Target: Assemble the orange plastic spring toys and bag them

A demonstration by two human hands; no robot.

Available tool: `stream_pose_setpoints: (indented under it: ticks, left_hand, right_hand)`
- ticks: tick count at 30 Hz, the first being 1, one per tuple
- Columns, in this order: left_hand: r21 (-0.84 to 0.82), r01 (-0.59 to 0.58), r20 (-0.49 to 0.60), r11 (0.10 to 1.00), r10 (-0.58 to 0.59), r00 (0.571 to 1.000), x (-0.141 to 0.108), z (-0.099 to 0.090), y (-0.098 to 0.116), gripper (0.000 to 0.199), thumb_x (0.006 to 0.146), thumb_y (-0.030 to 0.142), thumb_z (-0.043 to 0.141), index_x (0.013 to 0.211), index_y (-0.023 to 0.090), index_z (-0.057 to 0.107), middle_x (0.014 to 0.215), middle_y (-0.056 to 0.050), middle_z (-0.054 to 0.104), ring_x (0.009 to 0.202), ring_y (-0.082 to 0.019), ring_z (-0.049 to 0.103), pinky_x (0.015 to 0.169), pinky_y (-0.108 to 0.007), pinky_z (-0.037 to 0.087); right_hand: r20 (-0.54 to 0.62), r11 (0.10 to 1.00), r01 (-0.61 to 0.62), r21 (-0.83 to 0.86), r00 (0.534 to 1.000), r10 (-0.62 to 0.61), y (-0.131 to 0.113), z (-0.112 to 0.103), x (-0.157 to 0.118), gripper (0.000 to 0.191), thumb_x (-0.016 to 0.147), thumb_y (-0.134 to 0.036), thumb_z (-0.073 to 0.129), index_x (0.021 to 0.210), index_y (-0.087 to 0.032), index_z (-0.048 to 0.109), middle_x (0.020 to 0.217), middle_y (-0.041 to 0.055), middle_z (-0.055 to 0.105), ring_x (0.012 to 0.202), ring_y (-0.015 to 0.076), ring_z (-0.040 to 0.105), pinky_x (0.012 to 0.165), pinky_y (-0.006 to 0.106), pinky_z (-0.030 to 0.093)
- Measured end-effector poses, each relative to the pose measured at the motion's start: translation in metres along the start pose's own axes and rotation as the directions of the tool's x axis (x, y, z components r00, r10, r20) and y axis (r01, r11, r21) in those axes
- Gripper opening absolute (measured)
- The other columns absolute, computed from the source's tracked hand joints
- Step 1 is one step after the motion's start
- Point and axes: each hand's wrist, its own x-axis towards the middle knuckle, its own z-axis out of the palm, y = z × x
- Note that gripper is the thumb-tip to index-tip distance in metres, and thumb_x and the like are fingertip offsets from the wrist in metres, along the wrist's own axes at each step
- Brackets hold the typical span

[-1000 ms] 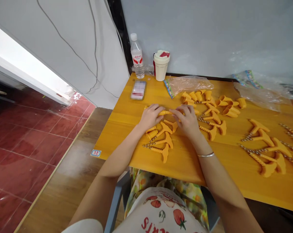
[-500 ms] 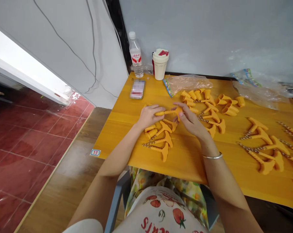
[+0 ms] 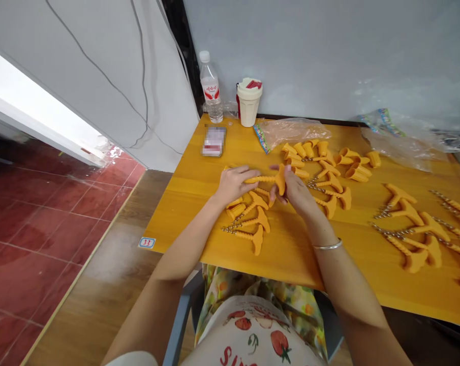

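Observation:
An orange T-shaped piece (image 3: 270, 179) with a ridged shaft is held up between my two hands. My left hand (image 3: 234, 184) is closed round the tip end of its shaft. The fingers of my right hand (image 3: 294, 187) grip the wide handle end. Below my hands, several orange T-shaped pieces with metal spirals (image 3: 257, 219) lie fanned out on the wooden table (image 3: 191, 203). Orange ribbed caps (image 3: 236, 209) lie just under my left hand, partly covered by it.
More orange caps (image 3: 357, 172) and T-shaped pieces (image 3: 415, 256) lie to the right. At the back are a bottle (image 3: 212, 94), a lidded cup (image 3: 248, 105), a phone (image 3: 213, 141) and clear plastic bags (image 3: 294, 131). A wall stands behind the table.
My right hand has turned round the handle end, which now stands more upright and shows more fully. My left hand stays on the shaft. The view has shifted slightly.

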Motion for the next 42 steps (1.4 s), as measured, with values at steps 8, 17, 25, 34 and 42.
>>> stream_pose_setpoints:
  ticks: [8,17,25,34,42]
  left_hand:
    - [-0.118,0.053,0.016,0.992,-0.051,0.999,0.002,-0.003,-0.004,0.020,0.090,0.034,0.065,0.104,0.023,0.075,0.096,-0.004,0.075,0.085,-0.016,0.070,0.078,-0.025,0.051]
    - [0.013,0.022,-0.008,1.000,-0.022,1.000,0.001,-0.002,-0.006,0.023,0.092,0.039,0.063,0.105,0.025,0.075,0.092,-0.004,0.074,0.082,-0.016,0.069,0.071,-0.024,0.048]
    - [-0.002,-0.001,0.011,1.000,0.001,1.000,0.001,-0.001,-0.007,0.023,0.092,0.039,0.062,0.105,0.025,0.075,0.090,-0.004,0.074,0.079,-0.015,0.068,0.071,-0.024,0.047]
    - [0.176,-0.050,0.017,0.983,0.048,0.999,0.004,-0.009,-0.009,0.044,0.096,0.059,0.047,0.103,0.025,0.074,0.085,-0.006,0.069,0.078,-0.017,0.064,0.067,-0.026,0.041]
    - [0.155,0.281,0.171,0.947,-0.306,0.937,0.042,-0.014,-0.057,0.033,0.096,0.043,0.054,0.120,0.024,0.066,0.113,-0.006,0.071,0.106,-0.023,0.062,0.093,-0.031,0.044]
  right_hand:
    - [0.022,0.752,0.290,-0.592,0.939,-0.344,0.010,-0.016,0.004,0.052,0.098,-0.058,0.037,0.101,-0.018,0.070,0.087,0.0104,0.065,0.079,0.0223,0.060,0.072,0.033,0.044]
    - [-0.149,0.964,0.018,-0.264,0.987,-0.059,0.010,-0.004,0.006,0.070,0.099,-0.065,0.017,0.075,-0.021,0.065,0.056,0.0029,0.053,0.055,0.0173,0.049,0.057,0.030,0.040]
    - [-0.012,0.702,0.252,-0.667,0.938,-0.348,0.012,-0.010,0.006,0.054,0.098,-0.060,0.035,0.088,-0.017,0.068,0.078,0.0086,0.062,0.071,0.0195,0.055,0.066,0.030,0.038]
    - [-0.042,0.995,-0.056,-0.085,0.998,0.053,0.008,0.007,0.008,0.073,0.088,-0.081,0.028,0.062,-0.019,0.057,0.049,-0.0042,0.035,0.049,0.0113,0.036,0.052,0.027,0.027]
    - [-0.056,0.703,0.070,-0.708,0.986,-0.155,0.028,-0.001,0.012,0.034,0.099,-0.040,0.046,0.104,-0.019,0.073,0.098,0.0090,0.074,0.085,0.0212,0.064,0.071,0.029,0.041]
